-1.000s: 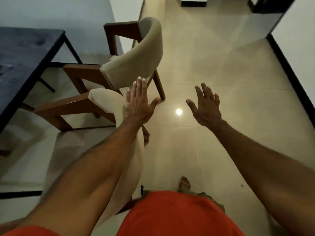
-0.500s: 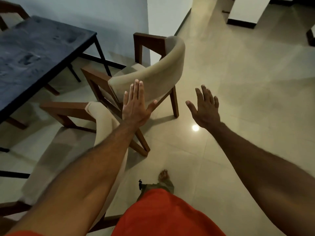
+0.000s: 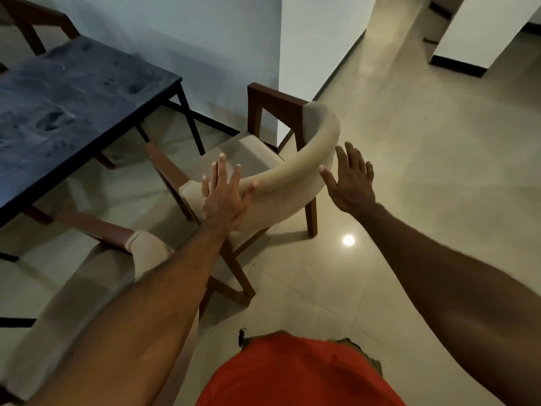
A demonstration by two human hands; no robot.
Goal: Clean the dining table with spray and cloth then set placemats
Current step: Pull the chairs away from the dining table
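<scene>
Both arms outstretched, left hand (image 3: 222, 197), right hand (image 3: 352, 183) — fingers straight, spread

Dim indoor light, warm on the tiled floor (image 3: 409, 171), cooler blue-grey on the wall behind the dark table (image 3: 73, 106). One small round glare spot on the floor just right of the nearer chair leg (image 3: 311, 218); soft shadow under that chair. Wide-angle bending toward frame edges; forearms and near chair at lower left soft with blur.

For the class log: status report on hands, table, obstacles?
Both hands open, left hand, right hand. Dining table untouched. Chair ahead.
</scene>
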